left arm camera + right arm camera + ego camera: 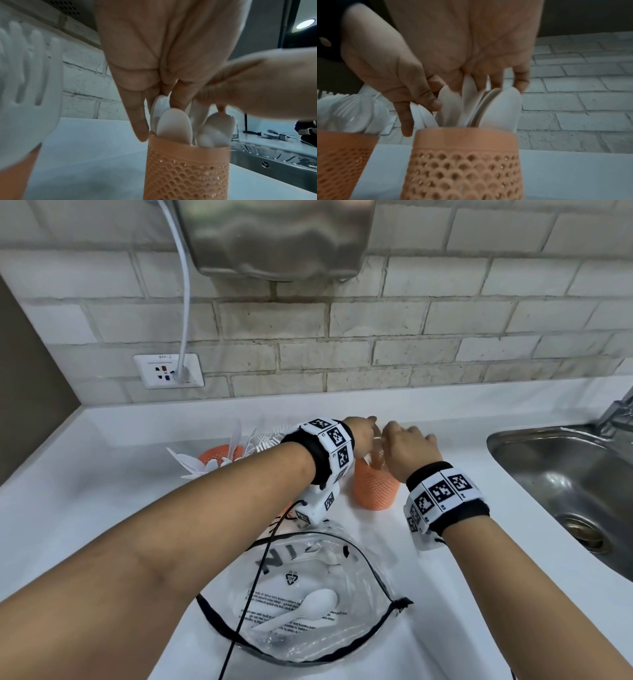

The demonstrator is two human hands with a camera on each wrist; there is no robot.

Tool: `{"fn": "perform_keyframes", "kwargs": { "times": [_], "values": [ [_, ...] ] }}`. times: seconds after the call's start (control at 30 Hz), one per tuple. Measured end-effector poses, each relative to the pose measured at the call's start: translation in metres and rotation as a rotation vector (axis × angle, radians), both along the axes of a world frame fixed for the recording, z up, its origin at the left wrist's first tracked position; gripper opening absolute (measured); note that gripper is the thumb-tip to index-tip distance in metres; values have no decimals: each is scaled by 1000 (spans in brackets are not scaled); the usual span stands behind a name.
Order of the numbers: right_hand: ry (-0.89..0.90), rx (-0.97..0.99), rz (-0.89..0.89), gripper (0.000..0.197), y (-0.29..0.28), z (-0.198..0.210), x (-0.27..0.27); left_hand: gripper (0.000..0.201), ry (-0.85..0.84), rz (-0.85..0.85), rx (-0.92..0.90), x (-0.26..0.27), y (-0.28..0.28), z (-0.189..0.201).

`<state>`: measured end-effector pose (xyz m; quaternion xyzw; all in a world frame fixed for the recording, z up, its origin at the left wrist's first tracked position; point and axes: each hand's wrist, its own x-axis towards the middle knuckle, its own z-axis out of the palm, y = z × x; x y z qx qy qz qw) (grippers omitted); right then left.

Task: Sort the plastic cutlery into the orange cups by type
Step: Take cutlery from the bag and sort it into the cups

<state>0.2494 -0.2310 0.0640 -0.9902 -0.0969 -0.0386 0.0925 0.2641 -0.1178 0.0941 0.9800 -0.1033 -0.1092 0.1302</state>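
An orange mesh cup (375, 486) (187, 169) (465, 162) stands mid-counter with several white spoons (173, 125) (501, 108) upright in it, bowls up. Both hands meet over its mouth. My left hand (368, 433) (164, 97) points its straight fingers down onto the spoon bowls, one finger beside the rim. My right hand (394, 433) (488, 81) has its fingers straight down among the bowls. A second orange cup (219, 455) at the left holds white knives and forks (270, 440). Another spoon (301, 609) lies inside the clear bag (356, 628) in front.
A third orange cup (339, 155) stands just left of the spoon cup, mostly hidden behind my left wrist in the head view. A steel sink (555, 474) sits at the right. The brick wall with a socket (168, 371) closes the back.
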Motion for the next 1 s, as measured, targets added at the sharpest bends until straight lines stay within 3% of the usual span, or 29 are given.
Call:
{"fn": "perform_keyframes", "kwargs": {
  "times": [0.1, 0.3, 0.47, 0.57, 0.67, 0.83, 1.0],
  "values": [
    [95, -83, -12, 47, 1, -6, -2, 62, 91, 1, -17, -2, -3, 0],
    [5, 25, -41, 54, 3, 13, -11, 70, 113, 27, -67, -15, 7, 14],
    [-74, 245, 98, 40, -1, 38, -40, 57, 16, -3, -126, -52, 23, 50],
    [70, 442, 269, 26, 1, 47, -66, 50, -145, -107, -55, -97, 35, 75],
    [208, 478, 388, 17, 4, 48, -87, 38, -169, -143, -52, -147, 49, 83],
    [275, 485, 445, 10, 1, 32, -110, 23, -76, -132, -19, -208, 72, 52],
    [369, 514, 550, 20, 5, 24, -141, 32, 170, -115, 171, -218, 82, -20]
  ]
}}
